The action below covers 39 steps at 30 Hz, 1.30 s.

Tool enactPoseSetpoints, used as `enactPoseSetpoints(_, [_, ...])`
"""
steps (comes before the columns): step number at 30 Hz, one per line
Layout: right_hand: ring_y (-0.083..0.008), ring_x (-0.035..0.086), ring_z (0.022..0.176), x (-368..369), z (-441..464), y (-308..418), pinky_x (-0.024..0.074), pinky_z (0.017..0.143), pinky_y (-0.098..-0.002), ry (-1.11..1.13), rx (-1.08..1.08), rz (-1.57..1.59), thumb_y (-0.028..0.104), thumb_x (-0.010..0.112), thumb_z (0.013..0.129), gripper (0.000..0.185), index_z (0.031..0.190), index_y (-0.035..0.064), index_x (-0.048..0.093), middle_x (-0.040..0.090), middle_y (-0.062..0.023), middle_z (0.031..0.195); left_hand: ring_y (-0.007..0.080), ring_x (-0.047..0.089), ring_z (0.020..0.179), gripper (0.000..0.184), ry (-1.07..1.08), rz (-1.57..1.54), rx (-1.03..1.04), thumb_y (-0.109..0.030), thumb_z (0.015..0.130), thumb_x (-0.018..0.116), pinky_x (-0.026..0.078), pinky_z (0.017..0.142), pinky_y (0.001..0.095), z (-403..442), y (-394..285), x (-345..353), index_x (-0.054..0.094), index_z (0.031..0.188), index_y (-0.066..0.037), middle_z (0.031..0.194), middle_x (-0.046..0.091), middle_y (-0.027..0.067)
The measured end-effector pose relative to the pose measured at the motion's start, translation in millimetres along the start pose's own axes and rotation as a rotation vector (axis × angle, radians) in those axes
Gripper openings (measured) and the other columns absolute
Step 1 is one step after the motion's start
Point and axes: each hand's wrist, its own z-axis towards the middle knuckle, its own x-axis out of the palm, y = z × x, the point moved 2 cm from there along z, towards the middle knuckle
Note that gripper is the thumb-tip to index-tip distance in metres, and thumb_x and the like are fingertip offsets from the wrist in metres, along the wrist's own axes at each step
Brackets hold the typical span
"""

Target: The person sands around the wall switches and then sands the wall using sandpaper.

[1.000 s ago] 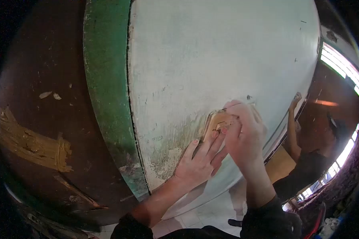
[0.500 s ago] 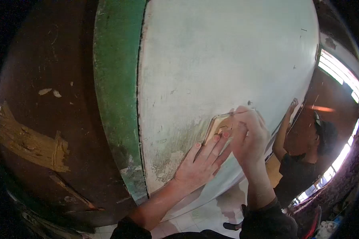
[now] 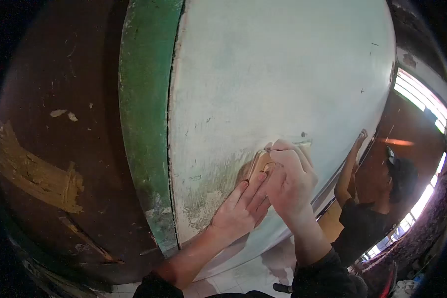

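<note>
Fingers of the left hand (image 3: pixel 235 212) lie extended and slightly spread on a tan block (image 3: pixel 260 169), pressing it against a pale, scuffed wall (image 3: pixel 263 74). The right hand (image 3: pixel 294 178) curls its fingers around the block's right end. Left of the wall runs a green strip (image 3: pixel 146 99); at right, another person (image 3: pixel 377 208) reaches toward the wall.

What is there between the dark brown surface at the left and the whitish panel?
A worn green strip lies between the brown surface and the whitish panel; the head view shows this.
</note>
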Motion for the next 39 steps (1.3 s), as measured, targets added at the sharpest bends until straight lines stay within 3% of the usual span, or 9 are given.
enactPoseSetpoints(2, [-0.0321, 0.065, 0.088, -6, 0, -10, 0.0535, 0.077, -0.0375, -0.008, -0.020, -0.021, -0.006, 0.064, 0.071, 0.023, 0.092, 0.0036, 0.062, 0.069, -0.0128, 0.102, 0.0243, 0.045, 0.139, 0.038, 0.126, -0.070, -0.070, -0.031, 0.090, 0.057, 0.032, 0.114, 0.0388, 1, 0, -4, 0.068, 0.122, -0.015, 0.150, 0.050, 0.0102])
enactPoseSetpoints(6, [-0.0315, 0.064, 0.086, -4, -6, -15, 0.0532, 0.078, -0.0385, -0.024, 0.002, -0.075, -0.006, 0.064, 0.070, 0.024, 0.092, 0.0038, 0.062, 0.068, -0.0122, 0.102, 0.0257, 0.046, 0.138, 0.037, -0.017, -0.048, -0.117, -0.031, 0.089, 0.058, 0.035, 0.112, 0.0392, 0, -4, 0, 0.069, 0.120, -0.015, 0.149, 0.051, 0.0123])
enactPoseSetpoints(9, [-0.0314, 0.063, 0.086, 0, -1, -1, 0.0529, 0.077, -0.0384, 0.013, -0.047, -0.026, -0.006, 0.064, 0.071, 0.022, 0.090, 0.0035, 0.062, 0.068, -0.0115, 0.102, 0.0250, 0.047, 0.137, 0.041, 0.092, -0.075, -0.059, -0.033, 0.088, 0.059, 0.036, 0.111, 0.0394, -1, -1, 2, 0.067, 0.123, -0.014, 0.149, 0.050, 0.0124])
enactPoseSetpoints(11, [-0.0312, 0.063, 0.085, -4, 2, -8, 0.0525, 0.076, -0.0381, 0.025, -0.073, -0.029, -0.006, 0.064, 0.071, 0.021, 0.090, 0.0034, 0.062, 0.068, -0.0109, 0.103, 0.0295, 0.050, 0.133, 0.031, 0.029, -0.022, -0.057, -0.033, 0.076, 0.071, 0.041, 0.105, 0.0465, 1, 0, 1, 0.071, 0.101, -0.014, 0.129, 0.062, 0.0105])
enactPoseSetpoints(20, [-0.0300, 0.061, 0.081, -3, 5, -11, 0.0519, 0.071, -0.0383, 0.028, -0.111, -0.007, -0.007, 0.064, 0.069, 0.021, 0.088, 0.0026, 0.061, 0.068, -0.0093, 0.101, 0.0271, 0.047, 0.136, 0.034, 0.017, 0.034, -0.088, -0.036, 0.079, 0.067, 0.039, 0.107, 0.0442, 0, -3, 2, 0.071, 0.107, -0.017, 0.146, 0.052, 0.0101])
enactPoseSetpoints(23, [-0.0298, 0.061, 0.081, -8, -1, -29, 0.0521, 0.071, -0.0385, 0.011, -0.116, -0.017, -0.007, 0.064, 0.067, 0.023, 0.088, 0.0027, 0.062, 0.068, -0.0098, 0.101, 0.0279, 0.045, 0.137, 0.036, -0.054, 0.075, -0.070, -0.036, 0.079, 0.066, 0.039, 0.107, 0.0449, 2, -3, 2, 0.071, 0.110, -0.019, 0.146, 0.052, 0.0107])
enactPoseSetpoints(29, [-0.0283, 0.062, 0.082, -3, 2, -11, 0.0533, 0.072, -0.0369, 0.029, -0.117, -0.032, -0.006, 0.066, 0.066, 0.025, 0.090, 0.0024, 0.064, 0.068, -0.0099, 0.102, 0.0283, 0.045, 0.138, 0.037, 0.088, 0.070, -0.041, -0.034, 0.081, 0.064, 0.040, 0.107, 0.0437, -3, -2, 3, 0.070, 0.113, -0.018, 0.145, 0.053, 0.0100])
enactPoseSetpoints(36, [-0.0286, 0.062, 0.082, -5, -5, -28, 0.0530, 0.073, -0.0371, 0.016, -0.137, -0.065, -0.003, 0.066, 0.067, 0.027, 0.094, 0.0019, 0.065, 0.067, -0.0100, 0.102, 0.0300, 0.049, 0.134, 0.038, -0.038, 0.137, -0.063, -0.036, 0.080, 0.065, 0.043, 0.104, 0.0473, -1, -4, 4, 0.071, 0.112, -0.017, 0.142, 0.056, 0.0113])
enactPoseSetpoints(39, [-0.0296, 0.063, 0.083, -1, -3, -16, 0.0533, 0.073, -0.0373, 0.004, -0.121, -0.006, -0.003, 0.065, 0.070, 0.025, 0.094, 0.0022, 0.066, 0.067, -0.0102, 0.102, 0.0287, 0.049, 0.133, 0.036, 0.028, 0.118, -0.039, -0.036, 0.081, 0.065, 0.041, 0.105, 0.0452, -3, -4, 8, 0.071, 0.111, -0.017, 0.142, 0.056, 0.0099])
